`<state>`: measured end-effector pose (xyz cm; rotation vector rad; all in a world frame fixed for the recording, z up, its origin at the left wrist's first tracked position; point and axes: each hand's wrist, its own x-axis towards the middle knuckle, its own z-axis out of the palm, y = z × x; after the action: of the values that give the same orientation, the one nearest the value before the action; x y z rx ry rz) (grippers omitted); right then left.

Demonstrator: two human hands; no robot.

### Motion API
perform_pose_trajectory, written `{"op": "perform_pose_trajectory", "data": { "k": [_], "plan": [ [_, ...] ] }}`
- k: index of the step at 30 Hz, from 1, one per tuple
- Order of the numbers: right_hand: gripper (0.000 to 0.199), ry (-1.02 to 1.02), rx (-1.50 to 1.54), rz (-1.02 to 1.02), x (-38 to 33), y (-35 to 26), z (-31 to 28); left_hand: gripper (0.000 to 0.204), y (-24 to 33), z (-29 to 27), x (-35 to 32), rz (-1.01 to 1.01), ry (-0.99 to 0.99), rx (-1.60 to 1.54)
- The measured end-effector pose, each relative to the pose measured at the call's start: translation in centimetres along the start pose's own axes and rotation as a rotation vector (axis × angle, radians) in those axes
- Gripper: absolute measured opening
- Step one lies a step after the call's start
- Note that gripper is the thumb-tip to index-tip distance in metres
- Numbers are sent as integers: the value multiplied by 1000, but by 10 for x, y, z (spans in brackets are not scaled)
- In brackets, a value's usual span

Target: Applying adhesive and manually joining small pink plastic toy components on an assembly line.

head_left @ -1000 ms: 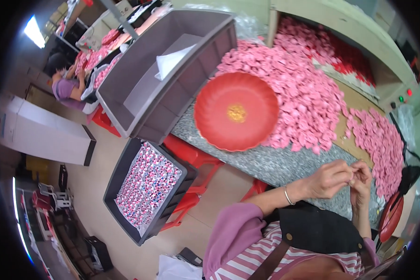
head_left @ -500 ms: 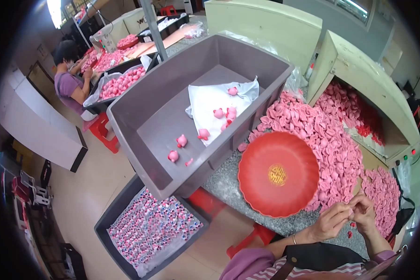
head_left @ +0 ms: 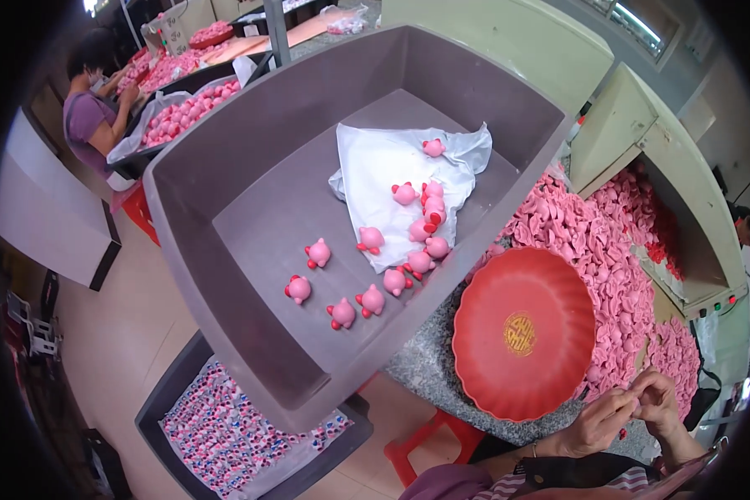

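Close together at the lower right, my left hand and my right hand meet at the fingertips. Both are closed in a pinch around a small pink piece, mostly covered by the fingers. Right behind them spreads a heap of pink rubbery pieces on the speckled grey tabletop. A red scalloped bowl with a gold emblem stands left of my hands. Further left, a large grey bin holds several round pink figures with red feet and a crumpled white plastic sheet.
A pale green open-fronted machine stands over more pieces at the right. Below the bin, a dark tray with many small figures rests by a red stool. A co-worker sits at the far left table.
The view has shifted, so the bin looks larger and nearer, and more of its pink figures show. My hands stay pinched together in front of the heap.
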<state>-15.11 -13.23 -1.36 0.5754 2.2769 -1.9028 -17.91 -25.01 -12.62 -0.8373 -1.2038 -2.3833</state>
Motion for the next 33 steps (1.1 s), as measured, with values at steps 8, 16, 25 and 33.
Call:
{"op": "perform_pose_trajectory", "data": {
  "k": [8,16,25,33],
  "plan": [
    [34,-5,-55,52,9,-7,1,32,-4,-3,2,-50,28,-37],
    [34,49,-53,52,0,-2,1,28,-2,0,-2,-38,19,-47],
    [30,-69,82,22,-9,12,-12,27,1,4,1,17,-109,133],
    [34,-95,137,-26,-8,45,-45,29,-11,18,-7,-66,-346,291]
  ]
}}
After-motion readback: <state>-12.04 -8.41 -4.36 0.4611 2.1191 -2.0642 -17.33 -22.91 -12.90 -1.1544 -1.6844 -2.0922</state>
